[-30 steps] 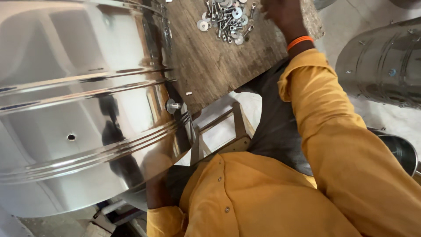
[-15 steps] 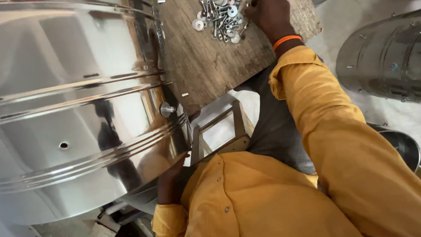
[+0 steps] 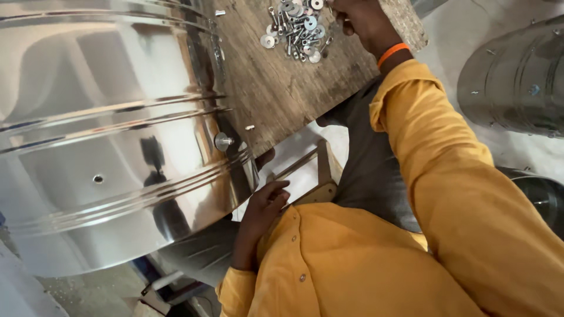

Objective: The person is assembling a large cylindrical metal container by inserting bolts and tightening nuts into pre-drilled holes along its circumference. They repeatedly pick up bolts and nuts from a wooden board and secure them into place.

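A large shiny steel drum [image 3: 111, 147] lies on its side at the left, with a bolt head [image 3: 223, 141] and a small hole [image 3: 98, 178] in its wall. My left hand [image 3: 264, 205] rests against the drum's lower rim with its fingers loosely bent, and nothing shows in it. My right hand [image 3: 364, 23], with an orange wristband [image 3: 392, 53], reaches to the top of the view. Its fingertips are at a pile of washers and bolts [image 3: 296, 29] on a worn wooden board [image 3: 282, 88]. What the fingers pinch is hidden.
A wooden frame [image 3: 320, 176] stands under the board by my left hand. One loose screw [image 3: 249, 127] lies near the board's edge. Another steel drum [image 3: 517, 82] lies at the right on the concrete floor, with a dark round vessel [image 3: 543, 199] below it.
My left hand has come up from under the drum to its rim. My right hand has stayed at the fastener pile while the view shifted slightly.
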